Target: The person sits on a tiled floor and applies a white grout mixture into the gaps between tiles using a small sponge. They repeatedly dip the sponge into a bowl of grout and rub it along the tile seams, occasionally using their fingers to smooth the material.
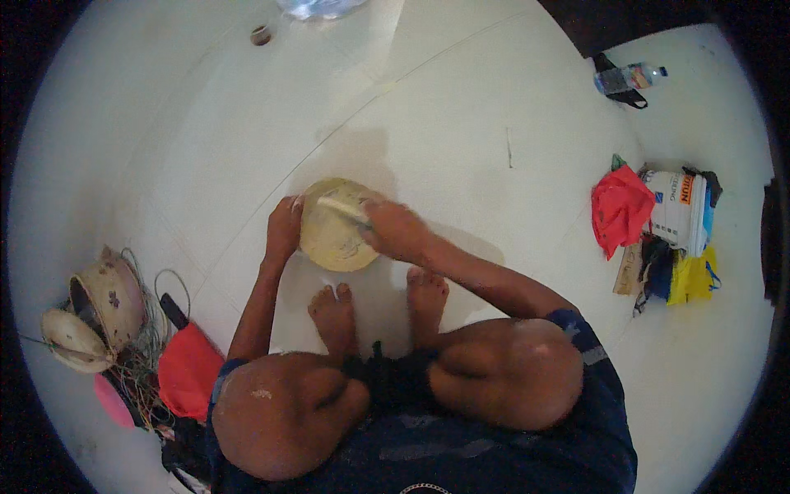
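Note:
On the pale floor in front of my bare feet stands a round, yellowish, drum-shaped thing [337,247] with grey smudges across its top. My left hand [285,221] grips its left rim, fingers curled at the edge. Over the right part of its top, my right hand [397,229] is closed on a pale, narrow, flat-edged tool [344,206] that lies across the surface. The exact kind of tool is blurred and partly hidden by the fingers.
A white bucket [668,202] with red cloth [621,210] and a yellow bag [694,277] stands right. Left lie a round lidded basket [113,300], tangled cords and a red bag [189,370]. Farther off are a small cup [261,35] and a plastic bottle [629,78].

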A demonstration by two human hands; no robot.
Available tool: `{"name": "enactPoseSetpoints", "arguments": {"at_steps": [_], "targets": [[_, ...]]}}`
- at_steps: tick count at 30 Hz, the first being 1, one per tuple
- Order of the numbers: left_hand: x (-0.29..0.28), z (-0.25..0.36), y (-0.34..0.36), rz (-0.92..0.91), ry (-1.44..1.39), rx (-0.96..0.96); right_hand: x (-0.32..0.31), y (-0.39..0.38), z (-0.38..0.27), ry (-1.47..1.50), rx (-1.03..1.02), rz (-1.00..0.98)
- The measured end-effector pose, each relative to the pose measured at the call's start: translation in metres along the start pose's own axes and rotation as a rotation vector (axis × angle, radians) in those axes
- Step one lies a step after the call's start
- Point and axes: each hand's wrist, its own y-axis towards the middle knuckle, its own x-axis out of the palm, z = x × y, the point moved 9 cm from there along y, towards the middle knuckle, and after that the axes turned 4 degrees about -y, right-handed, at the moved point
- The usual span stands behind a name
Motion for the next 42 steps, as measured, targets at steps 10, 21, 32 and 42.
{"name": "enactPoseSetpoints", "arguments": {"at_steps": [10, 21, 32, 42], "targets": [[-0.039, -0.001, -0.031, 0.147, 0.275, -0.045, -0.1, -0.014, 0.205, 0.013, 0.484, 0.632], [-0.096, -0.056, -0.06, 0.217, 0.343, -0.115, -0.096, -0.028, 0.375, -0.384, 0.516, 0.709], [-0.243, -0.188, -0.255, 0.773, 0.761, -0.43, -0.113, 0.049, 0.294, -0.543, 0.038, 0.297], [-0.314, -0.221, -0.186, 0.973, 0.633, -0.515, 0.018, 0.077, -0.081, -0.166, -0.765, -0.304]]}}
